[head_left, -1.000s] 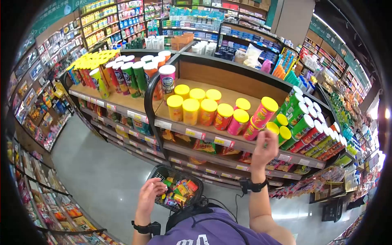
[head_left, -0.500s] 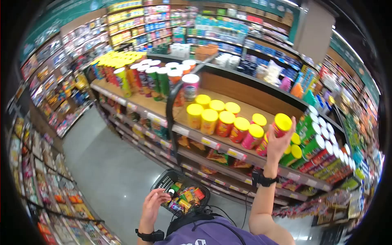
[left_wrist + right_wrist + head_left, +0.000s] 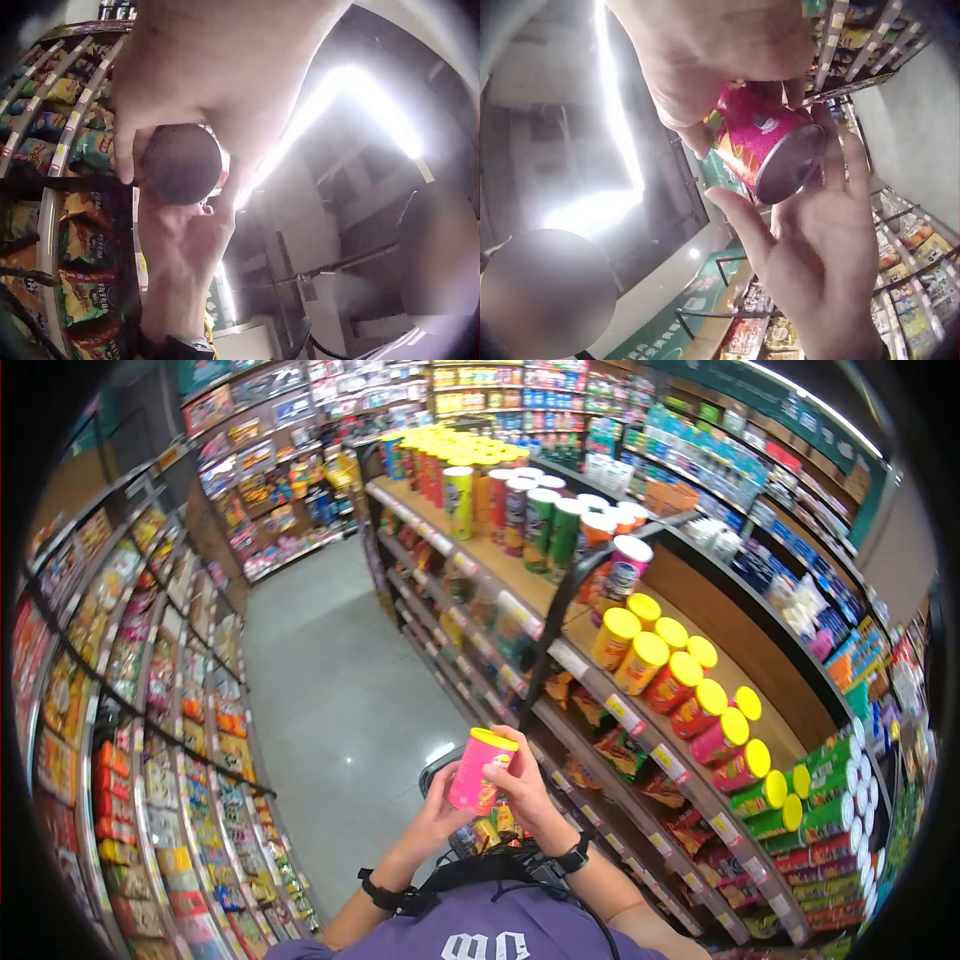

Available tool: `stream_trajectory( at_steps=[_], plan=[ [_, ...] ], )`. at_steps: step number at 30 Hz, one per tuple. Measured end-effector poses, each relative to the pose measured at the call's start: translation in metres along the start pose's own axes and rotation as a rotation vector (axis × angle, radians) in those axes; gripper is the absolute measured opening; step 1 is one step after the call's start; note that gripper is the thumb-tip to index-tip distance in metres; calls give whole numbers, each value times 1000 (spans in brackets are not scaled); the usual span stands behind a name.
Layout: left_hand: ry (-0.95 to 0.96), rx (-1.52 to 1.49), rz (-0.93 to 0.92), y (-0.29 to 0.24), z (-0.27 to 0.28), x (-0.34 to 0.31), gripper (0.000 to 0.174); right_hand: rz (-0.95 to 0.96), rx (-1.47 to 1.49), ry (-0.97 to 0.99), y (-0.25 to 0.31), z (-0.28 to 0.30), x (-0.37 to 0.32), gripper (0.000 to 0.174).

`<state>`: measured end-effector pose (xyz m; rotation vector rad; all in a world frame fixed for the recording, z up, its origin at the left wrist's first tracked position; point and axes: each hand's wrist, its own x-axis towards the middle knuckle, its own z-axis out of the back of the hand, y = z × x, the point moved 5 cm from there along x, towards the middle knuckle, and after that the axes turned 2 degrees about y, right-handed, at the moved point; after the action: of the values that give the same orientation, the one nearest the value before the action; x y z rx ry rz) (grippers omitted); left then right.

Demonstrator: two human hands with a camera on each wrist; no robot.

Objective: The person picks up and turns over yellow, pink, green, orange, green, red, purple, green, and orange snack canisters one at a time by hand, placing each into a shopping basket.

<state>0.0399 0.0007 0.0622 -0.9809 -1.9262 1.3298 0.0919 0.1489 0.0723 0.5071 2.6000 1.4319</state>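
Observation:
A pink chip canister (image 3: 473,775) with a yellow lid is in front of the chest, tilted, lid up. My right hand (image 3: 527,792) grips its side, thumb across the front. My left hand (image 3: 432,822) is at the lower left side of the canister. In the right wrist view the left hand (image 3: 825,240) has its fingers and thumb extended, palm beside the metal base. The left wrist view shows the canister's round dark base (image 3: 182,165) between the two hands. Below the hands is a shopping basket (image 3: 432,768), mostly hidden, with colourful packets (image 3: 488,832) in it.
On the right, a shelf unit (image 3: 545,622) carries standing yellow-lidded canisters (image 3: 672,682) and stacked green ones (image 3: 828,775); chip bags hang lower. A black curved rail (image 3: 540,675) divides its top. Snack racks (image 3: 165,750) line the left, beside a grey floor aisle (image 3: 315,650).
My right hand has taken the pink canister off the shelf and brought it before the chest. My left hand has risen from above the basket to meet it. The head view has turned left.

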Motion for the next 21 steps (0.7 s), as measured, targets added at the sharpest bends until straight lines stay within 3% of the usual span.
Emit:
stream_trajectory(
  at_steps=[5,10,13,14,15,18,21],
  plan=[
    [-120,20,59,-5,21,-17,78,-29,-167,144,-20,-31,4,73],
    [-145,18,79,-8,31,-35,79,-153,-77,267,-12,-40,0,88],
    [-122,-140,19,-5,34,-44,76,-194,-26,362,-11,-39,-5,91],
    [-71,-342,-38,-9,31,-45,72,-205,-25,370,-12,-36,-6,91],
    [-20,-544,-95,-13,29,-47,71,-214,-34,393,-11,-36,-8,87],
    [-33,-742,-172,-7,45,-50,75,-217,-46,446,-11,-28,-14,70],
    [-152,-786,-189,-10,48,-54,80,-218,-44,436,-6,-26,-20,59]
  ],
)
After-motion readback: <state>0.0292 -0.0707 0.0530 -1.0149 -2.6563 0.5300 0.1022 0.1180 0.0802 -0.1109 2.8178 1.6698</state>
